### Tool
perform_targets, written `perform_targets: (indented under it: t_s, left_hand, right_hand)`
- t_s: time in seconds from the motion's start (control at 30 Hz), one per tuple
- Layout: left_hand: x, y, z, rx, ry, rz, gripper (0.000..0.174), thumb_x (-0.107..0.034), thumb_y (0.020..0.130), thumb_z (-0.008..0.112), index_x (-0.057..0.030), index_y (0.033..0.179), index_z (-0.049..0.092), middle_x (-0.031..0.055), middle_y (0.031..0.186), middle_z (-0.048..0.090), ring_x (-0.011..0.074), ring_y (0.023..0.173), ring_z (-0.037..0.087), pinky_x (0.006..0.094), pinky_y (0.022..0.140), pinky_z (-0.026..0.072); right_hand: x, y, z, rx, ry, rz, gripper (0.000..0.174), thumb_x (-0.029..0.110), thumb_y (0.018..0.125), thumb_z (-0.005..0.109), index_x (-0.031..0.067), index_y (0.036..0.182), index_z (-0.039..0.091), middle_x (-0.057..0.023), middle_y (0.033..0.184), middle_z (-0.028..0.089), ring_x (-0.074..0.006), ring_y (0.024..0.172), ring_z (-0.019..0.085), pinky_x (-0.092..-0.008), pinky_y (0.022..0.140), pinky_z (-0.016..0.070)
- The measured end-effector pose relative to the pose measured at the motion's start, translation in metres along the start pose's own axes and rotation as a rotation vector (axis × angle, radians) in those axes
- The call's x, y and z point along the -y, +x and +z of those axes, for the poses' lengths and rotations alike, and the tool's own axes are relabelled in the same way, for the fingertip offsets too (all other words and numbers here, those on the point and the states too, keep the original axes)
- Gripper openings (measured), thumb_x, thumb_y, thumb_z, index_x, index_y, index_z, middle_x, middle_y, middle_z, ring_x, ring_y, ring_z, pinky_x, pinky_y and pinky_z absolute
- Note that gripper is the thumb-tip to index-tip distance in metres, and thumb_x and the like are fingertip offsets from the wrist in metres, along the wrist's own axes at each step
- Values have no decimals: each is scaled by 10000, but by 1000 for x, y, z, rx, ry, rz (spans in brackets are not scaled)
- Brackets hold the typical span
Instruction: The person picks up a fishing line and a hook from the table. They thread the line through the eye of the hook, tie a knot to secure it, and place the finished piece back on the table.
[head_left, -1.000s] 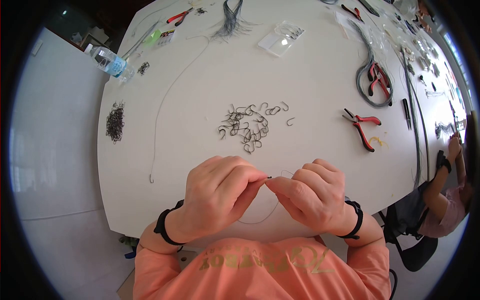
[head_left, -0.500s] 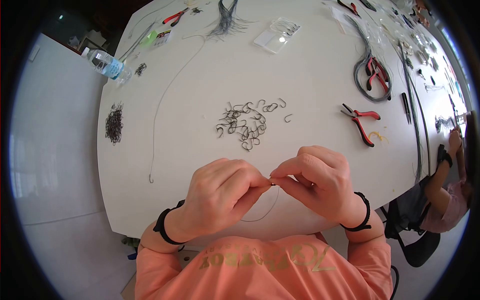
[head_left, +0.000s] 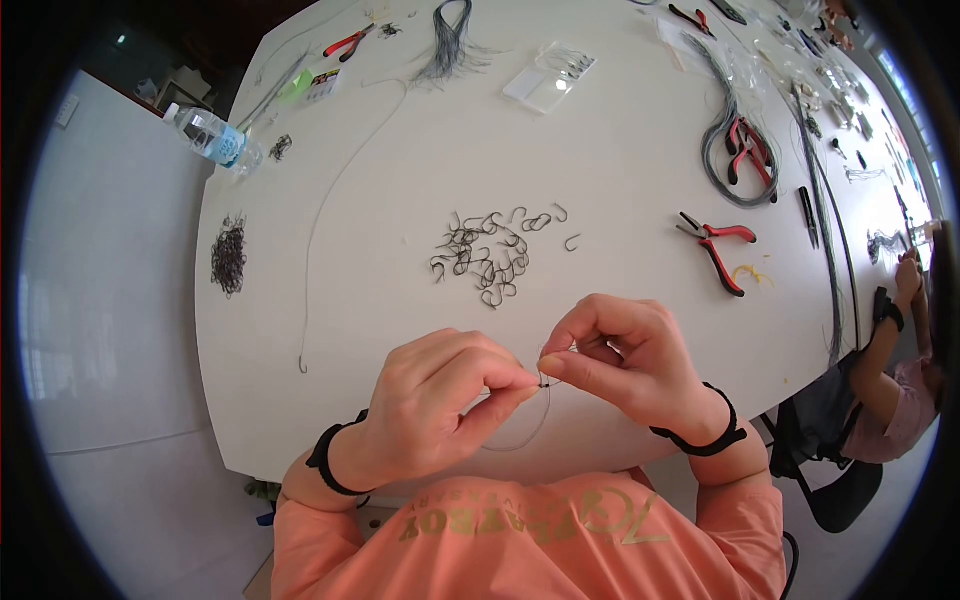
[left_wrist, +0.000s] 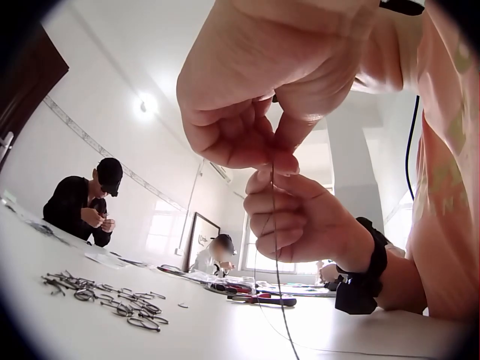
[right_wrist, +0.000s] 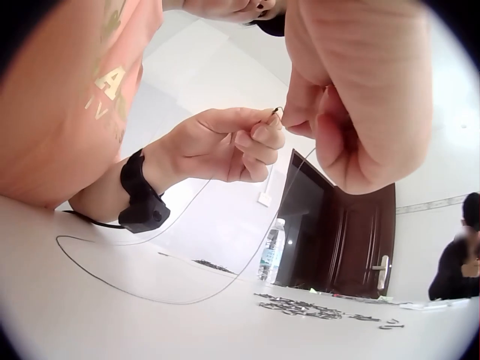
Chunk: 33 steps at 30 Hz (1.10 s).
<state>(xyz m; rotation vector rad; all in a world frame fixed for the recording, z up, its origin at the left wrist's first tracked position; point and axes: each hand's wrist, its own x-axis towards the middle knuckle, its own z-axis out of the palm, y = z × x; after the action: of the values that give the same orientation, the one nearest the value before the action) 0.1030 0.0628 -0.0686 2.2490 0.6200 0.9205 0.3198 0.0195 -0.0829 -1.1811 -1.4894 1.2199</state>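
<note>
Between thumb and forefinger my left hand [head_left: 435, 400] pinches a small dark fish hook [right_wrist: 277, 110], most of it hidden by the fingers. The hook's dark tip pokes out beyond the left fingertips. My right hand [head_left: 640, 365] sits right beside it, thumb and forefinger pinching thin fishing line [right_wrist: 187, 303] close to the hook. From the hands the line hangs in a wide loop down to the table, as the right wrist view shows. Ahead of both hands lies a loose pile of dark fish hooks [head_left: 490, 255].
Red-handled pliers [head_left: 720, 250] lie to the right, near a coil of grey line [head_left: 710, 175]. At left are a denser hook heap [head_left: 229, 255], a water bottle [head_left: 212, 137] and a hook tied to a long line [head_left: 308, 260]. A clear plastic box [head_left: 550, 78] lies farther back.
The right hand's thumb and forefinger have shifted from against the left fingertips to slightly above them, with line now showing between. Both hands have come slightly nearer the body.
</note>
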Motion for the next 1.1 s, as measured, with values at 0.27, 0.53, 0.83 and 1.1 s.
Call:
perform_targets:
  t_s: [0.27, 0.53, 0.83, 1.1]
  left_hand:
    - [-5, 0, -5, 31, -3, -23, 196, 71, 775, 770, -50, 875, 652, 48, 779, 693, 182, 658, 651, 279, 567, 492]
    - [-4, -1, 0, -40, -36, -38, 192, 80, 782, 758, -39, 884, 647, 55, 774, 683, 181, 641, 638, 276, 551, 475]
    - [-3, -3, -2, -89, -63, -86, 142, 94, 836, 711, -11, 894, 636, 94, 811, 680, 151, 660, 644, 256, 580, 493]
    - [1, 0, 2, -118, 159, 35, 191, 108, 797, 733, -22, 907, 648, 85, 765, 669, 170, 626, 617, 269, 539, 472]
  right_hand:
    - [-5, -1, 2, 106, 474, 225, 120, 138, 957, 706, 26, 933, 670, 106, 604, 418, -5, 559, 289, -224, 509, 241]
    - [-6, -6, 11, 2, 383, 117, 64, 84, 924, 712, 33, 910, 674, 80, 603, 445, -14, 537, 313, -230, 492, 246]
    - [-11, -3, 23, -313, -458, -641, 235, -6, 652, 765, 107, 847, 698, 16, 589, 448, -144, 480, 404, -289, 447, 312]
    - [-8, -5, 24, -337, -612, -721, 224, 34, 683, 774, 97, 883, 696, 21, 582, 420, -147, 478, 413, -288, 452, 322]
